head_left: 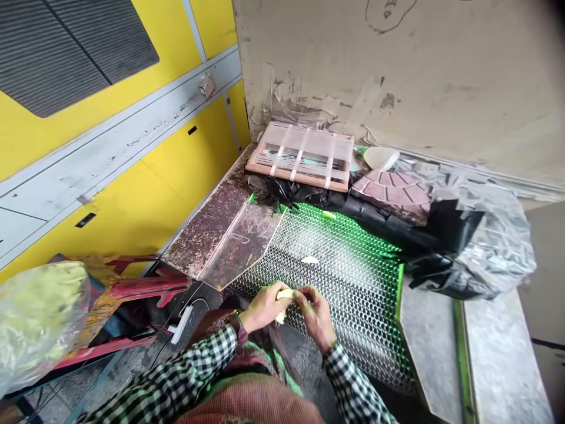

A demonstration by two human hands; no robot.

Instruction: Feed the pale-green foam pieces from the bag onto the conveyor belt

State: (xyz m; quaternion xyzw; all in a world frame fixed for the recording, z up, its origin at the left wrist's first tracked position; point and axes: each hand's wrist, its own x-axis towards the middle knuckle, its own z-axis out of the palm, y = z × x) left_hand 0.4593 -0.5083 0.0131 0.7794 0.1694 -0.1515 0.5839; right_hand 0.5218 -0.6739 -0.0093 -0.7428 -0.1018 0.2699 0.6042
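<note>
My left hand (pixel 263 307) is closed around a small pale yellow curved piece (pixel 285 294), and a second pale bit (pixel 280 317) shows below its fingers. My right hand (pixel 316 317) pinches the right end of the yellow piece between thumb and finger. What the pieces are, I cannot make out. Both hands are over the near part of a metal mesh belt (pixel 353 306), lit green at its far end. Farther up the belt lies a flat pale piece (pixel 309 259), and a yellow one (pixel 329 214) rests close to the far opening.
Beyond the belt, a taped wooden frame (pixel 304 154), a pink segmented piece (pixel 392 191) and crumpled clear plastic (pixel 494 235) sit on black sheeting. Metal plates (pixel 435 347) flank the belt. At left stand a bag of pale yellow material (pixel 42 321) and a yellow cabinet (pixel 176 171).
</note>
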